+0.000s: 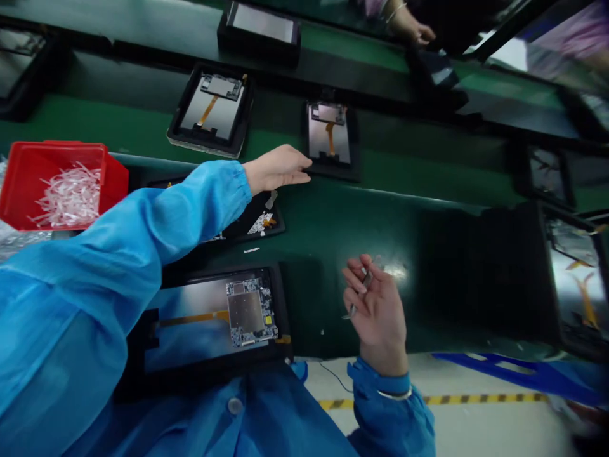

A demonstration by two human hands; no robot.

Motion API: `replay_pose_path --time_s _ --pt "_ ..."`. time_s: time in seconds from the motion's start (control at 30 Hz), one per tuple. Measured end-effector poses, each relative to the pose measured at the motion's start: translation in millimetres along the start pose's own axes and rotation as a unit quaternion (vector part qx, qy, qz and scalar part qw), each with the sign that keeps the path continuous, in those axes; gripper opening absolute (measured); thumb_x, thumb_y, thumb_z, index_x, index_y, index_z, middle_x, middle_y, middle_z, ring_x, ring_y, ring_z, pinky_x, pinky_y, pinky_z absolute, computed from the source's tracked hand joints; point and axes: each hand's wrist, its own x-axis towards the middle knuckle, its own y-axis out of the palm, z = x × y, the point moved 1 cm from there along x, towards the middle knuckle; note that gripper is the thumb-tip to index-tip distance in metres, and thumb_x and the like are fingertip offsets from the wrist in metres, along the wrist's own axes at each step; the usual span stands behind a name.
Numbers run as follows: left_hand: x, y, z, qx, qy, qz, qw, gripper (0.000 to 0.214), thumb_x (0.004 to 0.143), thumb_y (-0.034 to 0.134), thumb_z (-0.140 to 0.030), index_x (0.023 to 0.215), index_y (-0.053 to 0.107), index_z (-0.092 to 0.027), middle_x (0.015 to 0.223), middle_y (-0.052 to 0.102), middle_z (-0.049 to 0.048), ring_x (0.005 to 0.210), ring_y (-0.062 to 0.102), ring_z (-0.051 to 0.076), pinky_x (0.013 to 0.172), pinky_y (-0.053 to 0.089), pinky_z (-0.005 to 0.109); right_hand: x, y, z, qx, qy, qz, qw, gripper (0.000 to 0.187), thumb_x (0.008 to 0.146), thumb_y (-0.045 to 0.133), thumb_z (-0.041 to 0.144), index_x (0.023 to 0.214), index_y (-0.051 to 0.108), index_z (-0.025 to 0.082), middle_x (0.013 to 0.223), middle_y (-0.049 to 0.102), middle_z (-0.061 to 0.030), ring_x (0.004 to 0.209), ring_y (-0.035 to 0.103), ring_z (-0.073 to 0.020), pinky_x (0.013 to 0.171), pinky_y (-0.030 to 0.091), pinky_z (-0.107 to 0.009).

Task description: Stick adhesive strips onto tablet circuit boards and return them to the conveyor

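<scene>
My left hand (pixel 280 167) reaches forward with fingers stretched and thumb apart, holding nothing. Its fingertips are at the left edge of a black tray with an opened tablet (pixel 316 136); whether they touch it I cannot tell. In my right hand (pixel 383 314), curled fingers hold slim metal tweezers (pixel 353 311), partly hidden, over the green bench. Close to my body lies another opened tablet (pixel 190 343) in a black holder, its circuit board (pixel 247 311) exposed and an orange flat cable (pixel 195 318) running left from it. My left sleeve covers part of that holder.
A red bin (pixel 114 184) of white strips (pixel 71 197) stands at the left. Beneath my left forearm is a dark tray with small white and orange pieces (pixel 264 222). More tablets (pixel 214 111) lie along the green line. Across it is another person's hand (pixel 409 25).
</scene>
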Motion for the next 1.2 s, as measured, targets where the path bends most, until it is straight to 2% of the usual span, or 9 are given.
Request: replay_pose_path --time_s 0.13,0.2,0.3,0.43,0.53,0.7,0.93,1.07,1.2 --pt "-55.3 -30.1 -23.3 0.228 -0.003 0.129 0.965 0.017 0.091 0.059 -0.011 0.096 0.076 -0.011 0.087 0.069 0.0001 0.085 0.07 0.014 0.09 0.054 0.031 7.9 1.9 -3.3 -0.07 -0.009 0.028 0.997 0.027 0.074 0.083 0.039 0.088 0.067 0.022 0.084 0.054 0.0017 0.055 0.039 -0.0038 0.033 0.027 -0.01" --pt "-88.3 -51.4 -25.9 0.374 0.044 0.15 0.914 0.011 0.084 0.065 -0.012 0.086 0.076 -0.016 0.081 0.065 -0.0016 0.08 0.065 0.014 0.089 0.051 0.031 11.1 6.1 -6.2 -0.101 -0.005 0.065 0.993 0.025 0.076 0.081 0.04 0.087 0.068 0.022 0.082 0.053 0.0019 0.053 0.038 -0.0027 0.033 0.022 -0.01" --pt "-125.0 -79.6 -10.8 0.533 0.109 0.146 0.826 0.019 0.083 0.056 -0.006 0.08 0.071 -0.018 0.085 0.06 0.0023 0.085 0.057 0.017 0.089 0.045 0.029 13.9 14.2 -11.2 -0.146 0.002 0.121 0.982 0.022 0.081 0.077 0.04 0.087 0.069 0.02 0.074 0.053 0.0021 0.05 0.036 -0.0028 0.034 0.019 -0.011" --pt "-137.5 -98.1 14.7 0.603 0.136 0.184 0.764 0.024 0.087 0.048 -0.004 0.083 0.067 -0.018 0.096 0.061 0.0078 0.09 0.053 0.021 0.084 0.041 0.03 13.7 28.0 -13.7 -0.187 0.015 0.182 0.965 0.021 0.088 0.072 0.04 0.089 0.069 0.019 0.058 0.049 0.0037 0.044 0.032 -0.0037 0.036 0.02 -0.014" --pt "-132.8 -98.5 18.9 0.617 0.146 0.213 0.743 0.023 0.087 0.048 -0.004 0.079 0.064 -0.019 0.1 0.063 0.0085 0.093 0.052 0.022 0.085 0.039 0.03 10.7 39.6 -11.9 -0.228 0.004 0.216 0.95 0.023 0.088 0.07 0.042 0.089 0.069 0.019 0.061 0.052 0.0033 0.044 0.037 -0.004 0.036 0.018 -0.015" --pt "-138.1 -93.5 10.6 0.586 0.15 0.205 0.769 0.023 0.085 0.047 -0.004 0.085 0.063 -0.02 0.098 0.066 0.0063 0.098 0.055 0.021 0.089 0.04 0.029 6.7 53.2 -10.8 -0.299 -0.038 0.245 0.921 0.025 0.089 0.068 0.042 0.089 0.068 0.018 0.072 0.058 0.0011 0.047 0.049 -0.0047 0.036 0.02 -0.018" --pt "-176.8 -67.2 -5.6 0.427 0.149 0.051 0.891 0.011 0.096 0.05 -0.03 0.093 0.049 -0.02 0.085 0.063 0.0017 0.072 0.058 0.013 0.072 0.046 0.026 -4.9 75.4 -11.6 -0.359 -0.196 0.267 0.872 0.013 0.094 0.062 0.03 0.1 0.067 0.02 0.077 0.061 0.0036 0.049 0.056 -0.0048 0.05 0.046 -0.022" --pt "-197.9 -35.9 -0.2 0.298 0.144 0.03 0.943 0.019 0.1 0.045 -0.037 0.092 0.048 -0.02 0.098 0.067 0.0045 0.087 0.067 0.014 0.079 0.054 0.027 -13.2 98.8 -19.6 -0.324 -0.179 0.306 0.877 0.039 0.084 0.078 0.032 0.118 0.06 0.024 0.101 0.069 -0.0003 0.052 0.065 -0.0078 0.053 0.054 -0.025" --pt "-209.3 -17.0 6.9 0.249 0.156 -0.035 0.955 0.019 0.098 0.055 -0.037 0.093 0.058 -0.02 0.103 0.057 0.0031 0.095 0.059 0.014 0.082 0.051 0.026 -16.9 118.0 -28.6 -0.211 -0.117 0.352 0.904 0.043 0.08 0.082 0.036 0.114 0.059 0.024 0.102 0.072 -0.001 0.048 0.068 -0.01 0.051 0.057 -0.025"
